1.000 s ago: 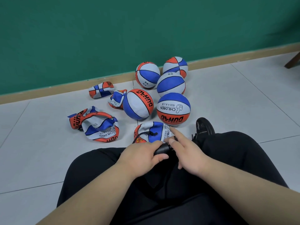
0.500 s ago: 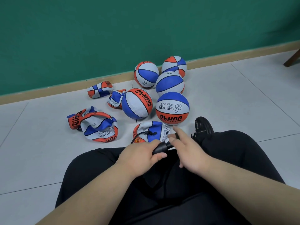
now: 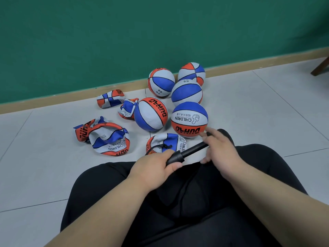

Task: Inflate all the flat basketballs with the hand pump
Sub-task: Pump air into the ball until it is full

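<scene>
The hand pump [image 3: 187, 152] is held over the lap, tilted, with its thick black barrel low on the left and its thinner rod rising to the right. The barrel is gripped by the left hand [image 3: 156, 169], fingers wrapped round it and pressed together, thumb [image 3: 175, 165] laid along the near side. The far end of the rod is covered by the right hand [image 3: 221, 148]; its fingers [image 3: 204, 134] are curled loosely over the handle, slightly spread, index stretched furthest. The handle itself is mostly hidden.

A thin black hose [image 3: 156, 147] is seen running from beyond the left hand onto the nearest flat basketball [image 3: 166, 142], which lies on the floor [image 3: 258, 113] just ahead of the knees. Whether the needle is seated in the valve cannot be told.

Three more flat basketballs are crumpled on the floor to the left: a large one [image 3: 105, 139], a small one [image 3: 127, 109] and one near the skirting [image 3: 110, 98]. Five inflated basketballs are clustered beyond: [image 3: 189, 119], [image 3: 150, 114], [image 3: 187, 93], [image 3: 161, 82], [image 3: 192, 73], several touching.

Black trousers [image 3: 178, 211] fill the foreground, and a black shoe [image 3: 225, 131] shows behind the right hand. A green wall [image 3: 160, 32] and a wooden furniture leg [image 3: 320, 68] are in view behind.
</scene>
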